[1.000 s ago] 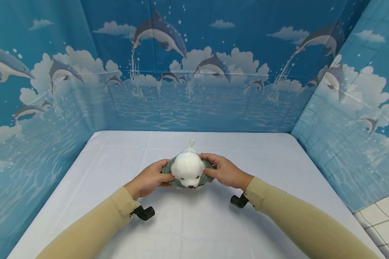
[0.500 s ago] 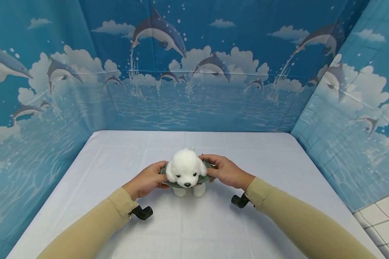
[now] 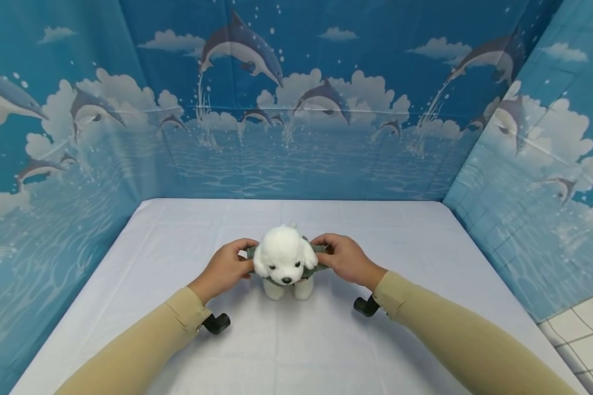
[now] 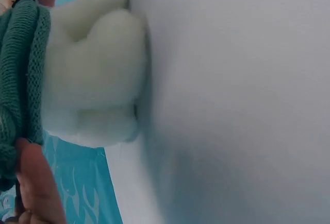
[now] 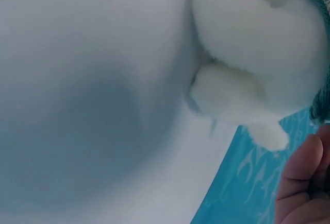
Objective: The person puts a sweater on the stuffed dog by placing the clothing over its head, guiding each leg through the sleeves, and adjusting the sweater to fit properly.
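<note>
A white plush dog [image 3: 283, 255] stands on its legs on the white-covered table, facing me with its head upright. Around its body is a green knitted garment [image 4: 23, 69], bunched up above the legs in the left wrist view. My left hand [image 3: 224, 267] pinches the garment at the dog's left side as I see it. On the other side, my right hand [image 3: 347, 260] pinches the garment's edge beside the dog's ear. The right wrist view has the dog's white belly and legs [image 5: 258, 33] close up, with fingers [image 5: 304, 157] right at the knit.
The tabletop [image 3: 296, 351] is covered in white cloth. Blue dolphin-print curtains [image 3: 296, 159] hang behind and along both sides. Black wrist cameras [image 3: 216, 323] jut from under both sleeves. White floor tiles [image 3: 578, 340] show at the lower right.
The dog's head, earlier tipped down with its tail showing behind, has come upright, and its front legs now show on the table. My left hand has shifted its hold slightly upward on the garment.
</note>
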The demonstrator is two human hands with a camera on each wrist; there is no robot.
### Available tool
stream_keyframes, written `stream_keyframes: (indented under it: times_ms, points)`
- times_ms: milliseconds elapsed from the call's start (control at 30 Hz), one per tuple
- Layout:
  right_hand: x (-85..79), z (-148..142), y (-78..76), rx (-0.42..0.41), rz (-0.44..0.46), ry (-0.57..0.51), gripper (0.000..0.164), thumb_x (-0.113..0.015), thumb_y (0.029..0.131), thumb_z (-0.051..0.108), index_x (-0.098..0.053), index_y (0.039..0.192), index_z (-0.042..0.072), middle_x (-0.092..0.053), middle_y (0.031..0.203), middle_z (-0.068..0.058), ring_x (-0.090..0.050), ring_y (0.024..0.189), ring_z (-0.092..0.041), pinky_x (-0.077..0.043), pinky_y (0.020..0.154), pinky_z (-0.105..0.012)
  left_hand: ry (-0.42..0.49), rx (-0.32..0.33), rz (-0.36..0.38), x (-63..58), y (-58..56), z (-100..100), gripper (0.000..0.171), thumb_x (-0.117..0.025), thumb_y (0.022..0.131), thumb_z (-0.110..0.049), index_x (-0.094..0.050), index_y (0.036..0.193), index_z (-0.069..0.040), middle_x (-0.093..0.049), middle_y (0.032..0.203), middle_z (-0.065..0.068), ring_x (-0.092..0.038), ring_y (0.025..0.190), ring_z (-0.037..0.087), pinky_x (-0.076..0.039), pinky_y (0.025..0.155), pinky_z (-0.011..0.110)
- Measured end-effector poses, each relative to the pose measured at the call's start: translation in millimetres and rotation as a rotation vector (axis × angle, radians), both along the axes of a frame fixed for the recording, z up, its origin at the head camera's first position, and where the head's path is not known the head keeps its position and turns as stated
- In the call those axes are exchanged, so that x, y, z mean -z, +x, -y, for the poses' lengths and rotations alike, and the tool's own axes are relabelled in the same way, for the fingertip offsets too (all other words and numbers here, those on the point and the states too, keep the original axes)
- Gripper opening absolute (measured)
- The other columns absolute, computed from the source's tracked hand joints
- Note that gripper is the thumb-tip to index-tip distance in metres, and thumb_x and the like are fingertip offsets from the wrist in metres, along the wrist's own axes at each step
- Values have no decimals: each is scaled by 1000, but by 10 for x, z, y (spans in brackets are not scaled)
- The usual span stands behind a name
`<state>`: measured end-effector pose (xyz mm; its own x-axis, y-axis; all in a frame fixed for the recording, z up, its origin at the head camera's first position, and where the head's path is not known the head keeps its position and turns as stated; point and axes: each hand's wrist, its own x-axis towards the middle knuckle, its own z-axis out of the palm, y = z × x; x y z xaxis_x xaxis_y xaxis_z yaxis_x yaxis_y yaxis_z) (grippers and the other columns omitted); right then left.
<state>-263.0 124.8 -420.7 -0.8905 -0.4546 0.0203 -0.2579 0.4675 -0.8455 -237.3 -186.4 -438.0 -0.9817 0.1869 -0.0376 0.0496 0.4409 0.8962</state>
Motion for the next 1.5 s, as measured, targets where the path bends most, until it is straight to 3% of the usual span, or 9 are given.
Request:
stream_keyframes:
  times_ms: [167,333,433,600,833,1100,1500]
  points:
    - [1,-55,15,23,-98,81,21,-71,102,16,-74,122,11,-75,103,-5,-66,86,-18,-56,73,-35,-39,-33,-41,-19,16,20,28,-73,101,-25,-70,128,-17,-68,120,9,-75,88,18,-64,74,35]
    - [15,-86,9,22,-119,98,19,-72,101,16,-76,118,10,-75,101,-4,-68,87,-30,-53,69,-32,-68,-43,-43,-33,31,42,18,-71,102,-26,-75,116,-15,-73,106,8,-76,90,29,-64,73,38]
    - [39,-86,9,23,-127,119,18,-73,101,16,-77,117,9,-75,101,-5,-67,85,-24,-53,68,-31,-91,-42,-27,-11,32,43,17,-70,103,-27,-75,114,-14,-74,105,7,-76,88,30,-63,74,39]
    - [94,-81,7,24,-138,156,17,-72,101,16,-77,115,8,-75,104,-5,-63,82,-12,-53,69,-31,-135,-55,4,50,14,40,14,-70,104,-26,-75,110,-15,-74,104,6,-75,77,26,-61,71,38]
    - [160,-74,-4,19,-143,194,10,-72,101,16,-77,108,10,-74,94,-1,-59,74,-13,-49,63,-29,-204,-61,3,131,-45,34,11,-70,103,-25,-75,106,-15,-75,103,5,-69,63,18,-56,65,33]
    - [180,-43,-10,6,-164,280,9,-70,102,13,-77,105,8,-74,91,-1,-60,72,-10,-50,63,-29,-262,-50,0,175,-70,21,10,-73,101,-22,-74,106,-14,-73,116,7,-67,62,16,-56,62,31]
    - [179,-30,-25,1,-145,338,9,-69,102,12,-76,105,8,-74,90,0,-60,73,-10,-51,65,-30,-301,-34,2,178,-75,15,10,-73,101,-23,-74,105,-14,-73,114,5,-66,61,16,-54,61,31]
